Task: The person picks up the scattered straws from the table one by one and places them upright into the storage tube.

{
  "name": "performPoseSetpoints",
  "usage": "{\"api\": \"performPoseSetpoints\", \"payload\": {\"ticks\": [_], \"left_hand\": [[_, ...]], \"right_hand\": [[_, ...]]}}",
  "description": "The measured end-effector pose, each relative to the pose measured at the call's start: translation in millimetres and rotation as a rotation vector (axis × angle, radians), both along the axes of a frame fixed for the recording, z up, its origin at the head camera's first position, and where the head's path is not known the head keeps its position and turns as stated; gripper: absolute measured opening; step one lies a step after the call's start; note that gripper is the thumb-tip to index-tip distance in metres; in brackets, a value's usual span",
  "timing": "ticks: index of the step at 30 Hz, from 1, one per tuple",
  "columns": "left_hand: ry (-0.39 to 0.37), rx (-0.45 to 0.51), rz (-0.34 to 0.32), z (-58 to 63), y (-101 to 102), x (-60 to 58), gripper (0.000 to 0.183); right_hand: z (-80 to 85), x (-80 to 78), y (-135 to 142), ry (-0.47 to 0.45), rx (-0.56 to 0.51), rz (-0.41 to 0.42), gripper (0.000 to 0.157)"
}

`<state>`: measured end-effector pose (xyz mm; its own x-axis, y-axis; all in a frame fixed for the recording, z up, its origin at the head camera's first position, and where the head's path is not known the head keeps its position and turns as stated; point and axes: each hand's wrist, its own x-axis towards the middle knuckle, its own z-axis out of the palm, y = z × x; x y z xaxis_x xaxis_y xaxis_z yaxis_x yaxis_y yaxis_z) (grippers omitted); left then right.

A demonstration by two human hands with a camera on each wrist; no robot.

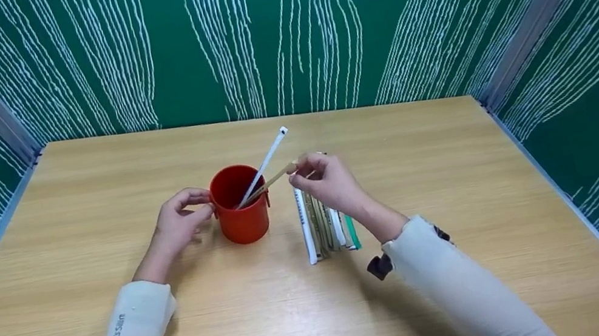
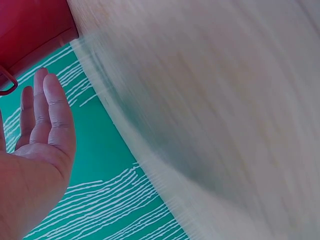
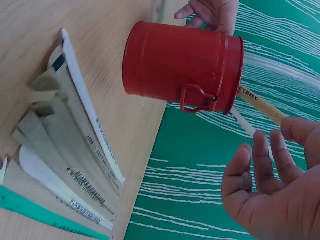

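Observation:
A red cup [image 1: 246, 226] with small wire handles stands upright on the table. My left hand [image 1: 180, 223] is at its left side, fingertips at the handle there; in the left wrist view the visible fingers [image 2: 56, 107] extend loosely, not wrapped round the cup. Thumb and finger of my right hand [image 1: 332, 180] pinch the upper end of a brown paper-wrapped straw [image 3: 262, 105], its lower end inside the cup. A white wrapped straw [image 1: 270, 156] leans in the cup beside it. Right of the cup, under my right hand, lies a row of several wrapped straws [image 1: 320, 232].
The row on the wooden table [image 1: 241, 326] holds white and brown wrapped straws, with a green one [image 3: 55, 220] at its right end. Green walls [image 1: 179, 47] with white wavy lines stand behind and at both sides.

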<state>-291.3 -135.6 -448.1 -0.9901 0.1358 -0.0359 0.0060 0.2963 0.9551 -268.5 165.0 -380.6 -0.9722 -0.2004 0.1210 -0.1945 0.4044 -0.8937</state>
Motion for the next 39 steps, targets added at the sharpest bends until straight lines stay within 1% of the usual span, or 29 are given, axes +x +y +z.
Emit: {"api": "performPoseSetpoints", "payload": {"ticks": [6, 9, 12, 14, 16, 20, 22, 26, 31, 34, 39], "left_hand": [[-0.028, 0.013, -0.005, 1.3, 0, 0.1, 0.028], [-0.050, 0.022, -0.011, 9.6, 1, 4.8, 0.028], [-0.053, 0.028, -0.018, 10.3, 1, 4.4, 0.029], [-0.034, 0.023, -0.017, 8.3, 1, 3.0, 0.029], [-0.007, 0.017, -0.013, 0.7, 0, -1.7, 0.029], [0.022, 0.004, -0.002, -2.5, 0, -4.0, 0.029], [0.014, 0.007, 0.000, -3.1, 0, -4.5, 0.029], [0.006, 0.010, -0.005, -3.3, 0, -4.6, 0.031], [0.015, 0.002, -0.005, -2.6, 0, -3.1, 0.031], [0.026, 0.000, 0.000, -2.3, 0, -2.1, 0.030], [0.027, -0.001, 0.001, -2.6, 0, -1.5, 0.028]], "right_hand": [[-4.3, -6.8, 12, -0.038, 0.044, -0.028, 0.021], [-7.3, -10.5, 19, -0.066, 0.053, -0.057, 0.024], [-11.0, -14.8, 27, -0.109, 0.065, -0.088, 0.028], [-13.4, -17.6, 31, -0.139, 0.077, -0.112, 0.031], [-16.0, -20.0, 35, -0.163, 0.092, -0.131, 0.033], [-20.2, -22.7, 40, -0.207, 0.132, -0.168, 0.036], [-22.1, -23.3, 43, -0.240, 0.145, -0.181, 0.038], [-26.8, -24.9, 49, -0.317, 0.184, -0.187, 0.040], [-32.6, -27.9, 57, -0.405, 0.242, -0.152, 0.045], [-35.7, -29.3, 61, -0.421, 0.252, -0.149, 0.047], [-41.5, -31.6, 65, -0.429, 0.278, -0.168, 0.048]]}}
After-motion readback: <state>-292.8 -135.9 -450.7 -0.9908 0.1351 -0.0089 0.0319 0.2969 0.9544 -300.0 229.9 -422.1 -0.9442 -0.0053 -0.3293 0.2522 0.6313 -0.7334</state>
